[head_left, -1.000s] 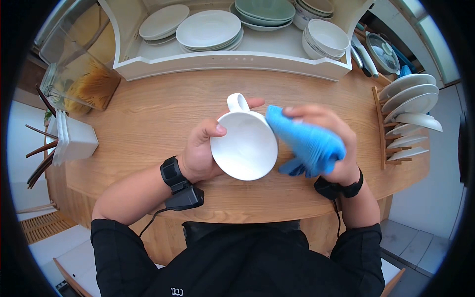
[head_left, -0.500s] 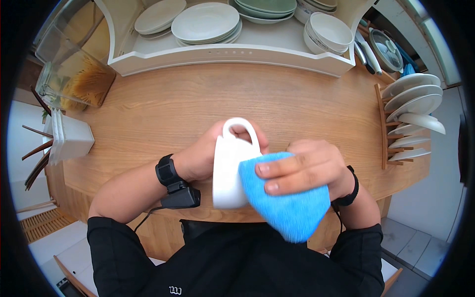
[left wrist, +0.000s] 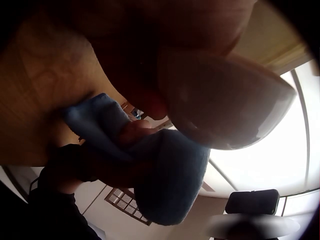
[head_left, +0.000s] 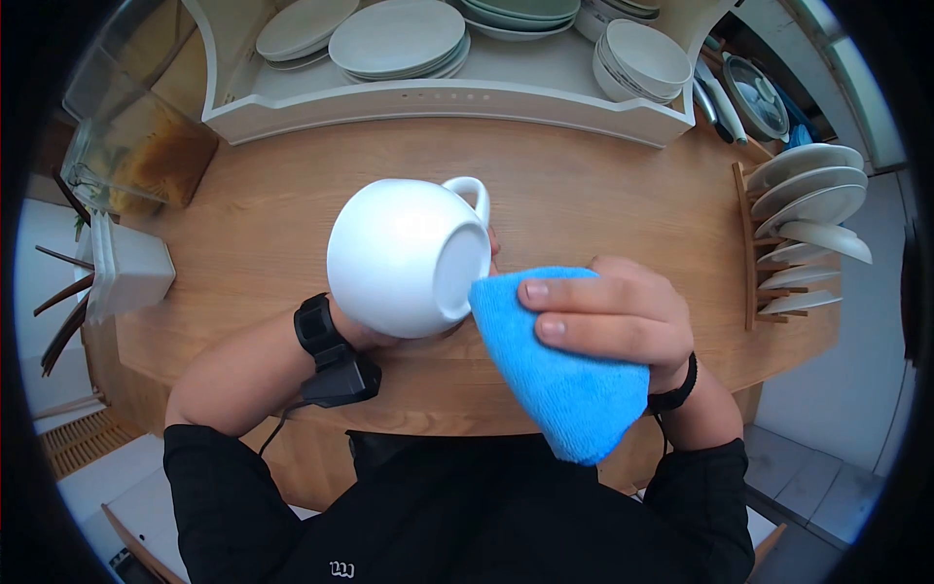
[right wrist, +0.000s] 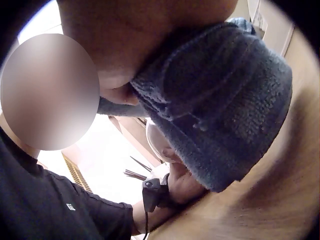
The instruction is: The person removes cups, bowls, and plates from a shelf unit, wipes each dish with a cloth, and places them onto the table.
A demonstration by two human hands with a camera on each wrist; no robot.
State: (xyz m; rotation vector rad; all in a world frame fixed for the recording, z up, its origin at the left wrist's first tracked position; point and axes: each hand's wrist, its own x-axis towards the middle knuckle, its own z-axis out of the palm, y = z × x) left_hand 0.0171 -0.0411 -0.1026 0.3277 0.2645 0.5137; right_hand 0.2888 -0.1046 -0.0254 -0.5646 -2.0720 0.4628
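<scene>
A white mug [head_left: 389, 258] is tipped on its side in the head view, its round base turned toward the right hand and its handle at the upper right. My left hand [right wrist: 184, 184] grips it from behind and below, mostly hidden by the mug in the head view. In my right hand [head_left: 628, 316] is a blue cloth [head_left: 574, 389], bunched under the fingers and hanging down in a fold. The cloth's upper left corner is right at the mug's base. In the left wrist view the mug [left wrist: 230, 102] shows its curved side close to the cloth [left wrist: 172, 175].
At the back, a white shelf [head_left: 448, 105] bears plates [head_left: 397, 37] and bowls [head_left: 647, 54]. A wooden rack of plates [head_left: 749, 243] stands at the right. Along the left are a white container [head_left: 136, 268] with dark sticks and a clear bin [head_left: 146, 156] of pasta.
The mug has turned from mouth up, through upright on its side, to base facing right, and moved up and left. The cloth swung over the mug's side, then parted slightly from it.
</scene>
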